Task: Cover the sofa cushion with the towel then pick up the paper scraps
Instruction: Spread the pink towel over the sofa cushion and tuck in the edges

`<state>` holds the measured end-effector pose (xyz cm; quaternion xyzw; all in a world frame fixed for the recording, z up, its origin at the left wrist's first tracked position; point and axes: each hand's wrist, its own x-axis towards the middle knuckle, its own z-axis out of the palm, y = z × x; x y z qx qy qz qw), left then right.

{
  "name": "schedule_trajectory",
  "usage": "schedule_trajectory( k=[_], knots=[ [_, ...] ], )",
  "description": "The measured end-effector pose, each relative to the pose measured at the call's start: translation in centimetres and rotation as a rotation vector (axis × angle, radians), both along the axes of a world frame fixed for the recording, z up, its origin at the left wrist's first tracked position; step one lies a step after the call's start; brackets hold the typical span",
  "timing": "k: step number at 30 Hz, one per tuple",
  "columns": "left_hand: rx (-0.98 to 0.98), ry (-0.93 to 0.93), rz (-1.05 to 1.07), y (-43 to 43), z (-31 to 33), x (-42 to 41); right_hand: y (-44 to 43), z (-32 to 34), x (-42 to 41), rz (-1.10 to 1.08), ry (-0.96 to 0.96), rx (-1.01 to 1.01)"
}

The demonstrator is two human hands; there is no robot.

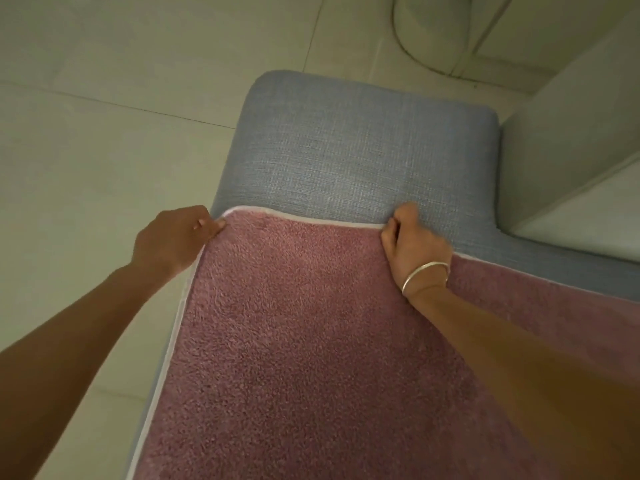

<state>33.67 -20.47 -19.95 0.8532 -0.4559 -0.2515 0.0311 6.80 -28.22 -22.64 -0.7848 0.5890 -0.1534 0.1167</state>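
I see my left hand (pixel 173 237) and right hand (pixel 414 242) pinching the pink towel (pixel 311 341) over the blue cushion (pixel 346 150), tiled floor (pixel 104 133) alongside.

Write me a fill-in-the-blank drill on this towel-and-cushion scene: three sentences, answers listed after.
1. The left hand and the right hand each grip the towel at its far ____.
2. The bracelet is worn on the ____ wrist.
3. The uncovered far part of the sofa cushion is ____ in colour.
Missing words: edge; right; blue.
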Motion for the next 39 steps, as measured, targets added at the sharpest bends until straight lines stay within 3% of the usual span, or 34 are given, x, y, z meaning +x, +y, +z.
schedule_trajectory(
  k=[5, 11, 13, 15, 19, 25, 30, 39],
  knots=[
    [-0.280, -0.222, -0.082, 0.2, 2.3, -5.2, 0.0, 1.2, -0.4, 0.020, 0.099, 0.127],
    [-0.346, -0.122, -0.370, -1.3, 4.3, -15.7, 1.4, 4.0, -2.5, 0.167, -0.035, 0.247],
    [-0.303, -0.087, -0.412, -1.0, 4.5, -19.2, 2.7, 5.5, -6.3, 0.244, -0.069, 0.282],
    [-0.272, -0.069, -0.438, -0.6, 4.4, -21.5, 3.5, 6.1, -10.8, 0.257, 0.015, 0.286],
    [-0.227, -0.023, -0.507, -1.4, 4.2, -28.7, 2.5, 7.0, -24.0, 0.077, 0.252, 0.389],
    [-0.178, -0.029, -0.695, -5.1, 3.0, -40.1, 0.0, 7.1, -36.5, -0.154, 0.368, 0.522],
    [-0.197, -0.079, -0.711, -6.5, 1.8, -47.0, -0.6, 5.8, -40.4, -0.198, 0.330, 0.469],
    [-0.344, -0.300, -0.638, -8.5, 4.0, -47.8, -1.1, 8.0, -39.8, -0.284, 0.274, 0.270]
  ],
)
